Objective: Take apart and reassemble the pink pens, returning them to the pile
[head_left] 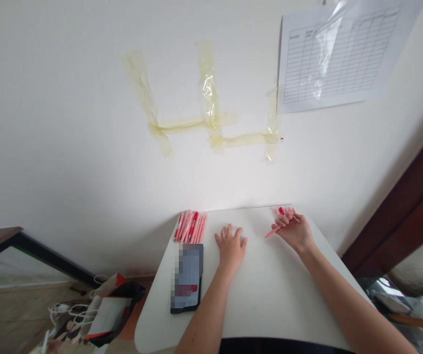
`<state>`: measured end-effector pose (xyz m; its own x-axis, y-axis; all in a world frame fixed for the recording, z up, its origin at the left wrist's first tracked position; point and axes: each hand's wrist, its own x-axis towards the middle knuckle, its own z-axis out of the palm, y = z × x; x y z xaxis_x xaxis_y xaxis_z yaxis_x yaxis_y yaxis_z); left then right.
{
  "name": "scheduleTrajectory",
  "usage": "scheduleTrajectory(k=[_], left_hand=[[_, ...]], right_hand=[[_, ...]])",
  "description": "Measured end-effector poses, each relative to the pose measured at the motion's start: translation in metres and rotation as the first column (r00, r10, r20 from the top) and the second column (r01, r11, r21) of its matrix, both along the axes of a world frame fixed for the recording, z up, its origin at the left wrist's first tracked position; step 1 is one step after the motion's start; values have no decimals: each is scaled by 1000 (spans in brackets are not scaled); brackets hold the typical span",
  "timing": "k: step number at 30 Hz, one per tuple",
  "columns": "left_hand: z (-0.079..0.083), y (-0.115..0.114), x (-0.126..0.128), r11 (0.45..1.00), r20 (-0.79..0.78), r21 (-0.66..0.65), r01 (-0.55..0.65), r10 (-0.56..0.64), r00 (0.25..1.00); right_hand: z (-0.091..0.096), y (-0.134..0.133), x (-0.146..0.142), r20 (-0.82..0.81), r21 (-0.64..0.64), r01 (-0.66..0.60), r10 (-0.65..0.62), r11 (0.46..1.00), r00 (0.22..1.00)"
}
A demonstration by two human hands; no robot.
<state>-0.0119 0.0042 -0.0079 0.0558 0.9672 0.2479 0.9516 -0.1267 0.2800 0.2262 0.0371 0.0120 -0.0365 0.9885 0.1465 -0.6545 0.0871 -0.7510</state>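
Note:
My left hand lies on the white table with its fingers spread and nothing in it. To its left is a row of pink pens, several of them side by side, some with red parts. My right hand, turned partly palm up, has its fingers closed round a pink pen whose tip points left and down. Just behind that hand, at the table's far right corner, more pink pens lie together, partly hidden by the fingers.
A phone lies at the table's left, its screen blurred. The table's far edge meets a white wall bearing yellowish tape and a taped-up printed sheet. A bag and cables are on the floor at left.

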Motion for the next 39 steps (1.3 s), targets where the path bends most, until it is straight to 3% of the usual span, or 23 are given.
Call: scheduleTrajectory(k=[20, 30, 39], left_hand=[[-1, 0, 0, 1000, 17, 4, 0, 0, 1000], [-1, 0, -1, 1000, 11, -5, 8, -8, 1000], [0, 0, 0, 1000, -12, -12, 0, 0, 1000]], right_hand=[[3, 0, -1, -10, -27, -25, 25, 999, 1000], [-6, 5, 4, -109, -91, -56, 46, 994, 993], [-1, 16, 15, 16, -142, 144, -144, 979, 989]])
